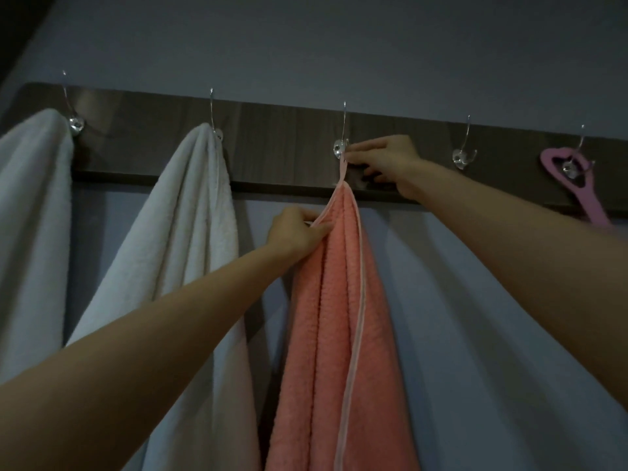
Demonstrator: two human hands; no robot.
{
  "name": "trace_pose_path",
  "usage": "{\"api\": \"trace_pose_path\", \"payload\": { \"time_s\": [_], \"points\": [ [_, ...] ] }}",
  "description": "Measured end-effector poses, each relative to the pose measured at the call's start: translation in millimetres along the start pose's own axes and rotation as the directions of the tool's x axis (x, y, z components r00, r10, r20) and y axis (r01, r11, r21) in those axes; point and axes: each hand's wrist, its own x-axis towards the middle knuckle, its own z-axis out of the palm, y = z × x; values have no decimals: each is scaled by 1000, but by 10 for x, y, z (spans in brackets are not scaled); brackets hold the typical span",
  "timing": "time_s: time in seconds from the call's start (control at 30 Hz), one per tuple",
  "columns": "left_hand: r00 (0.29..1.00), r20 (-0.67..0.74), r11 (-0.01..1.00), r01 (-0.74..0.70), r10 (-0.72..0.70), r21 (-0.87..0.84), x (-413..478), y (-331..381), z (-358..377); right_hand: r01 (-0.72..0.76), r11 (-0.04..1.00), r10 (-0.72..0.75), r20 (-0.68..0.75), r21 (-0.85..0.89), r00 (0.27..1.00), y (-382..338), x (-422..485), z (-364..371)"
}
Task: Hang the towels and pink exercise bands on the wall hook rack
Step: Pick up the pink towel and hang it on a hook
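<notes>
The coral towel (pixel 339 334) hangs down the wall with its top trim at the middle hook (pixel 341 147) of the dark hook rack (pixel 272 141), where the right hand (pixel 384 161) pinches that trim between its fingers (pixel 356 153). Lower down, the left hand (pixel 297 232) clamps thumb and fingers on the towel's folded edge. To the left hang a first white towel (pixel 30 232) and a second white towel (pixel 180 232), and a pink exercise band (pixel 590 200) hangs on the far-right hook.

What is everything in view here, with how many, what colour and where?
hook rack: one, dark wood, on the wall
hooks: five, clear, along the rack; fourth from left bare
white towels: two, white, on first and second hooks
coral towel: one, coral pink, at third hook
exercise band: one, pink, on fifth hook
left hand: one, grips coral towel's edge below the rack
right hand: one, pinches coral towel's top at third hook
</notes>
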Motion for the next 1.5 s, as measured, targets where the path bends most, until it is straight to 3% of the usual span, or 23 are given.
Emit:
{"api": "trace_pose_path", "payload": {
  "time_s": [0.13, 0.3, 0.47, 0.6, 0.8, 1.03, 1.17, 1.37, 1.5],
  "points": [
    [998, -61, 998, 0, -4, -65, -85, -43, 55, 36, 999, -39, 95, 41, 995, 119, -277, -4],
    [975, -119, 982, -188, 185, -12, -443, -187, 165, 245, 948, -230, 92, -203, 969, 465, -788, 64],
    [962, -102, 968, -252, 252, 14, -981, -412, 453, 249, 921, -255, 20, -300, 967, 790, -1357, 131],
    [964, -92, 966, -253, 248, -51, -1437, -518, 662, 241, 909, -217, 106, -339, 970, 1093, -1912, 162],
    [984, -18, 958, -179, 179, -226, -2001, -549, 935, 200, 962, -157, 223, -187, 962, 1248, -2696, 153],
    [993, -5, 978, -118, 119, -172, -2575, -291, 989, 141, 978, -95, 279, -151, 956, 1192, -3235, -48],
    [1000, -16, 998, -10, 10, -60, -2854, -124, 910, 99, 982, -47, 298, -161, 954, 1045, -3497, -362],
    [993, 34, 989, 109, -113, 102, -3421, 271, 699, 158, 971, -76, 390, -182, 918, 770, -4106, -900],
    [986, 97, 958, 104, -134, 269, -3942, 750, 592, 190, 952, -65, 448, -239, 891, 620, -4496, -1200]
  ]
}}
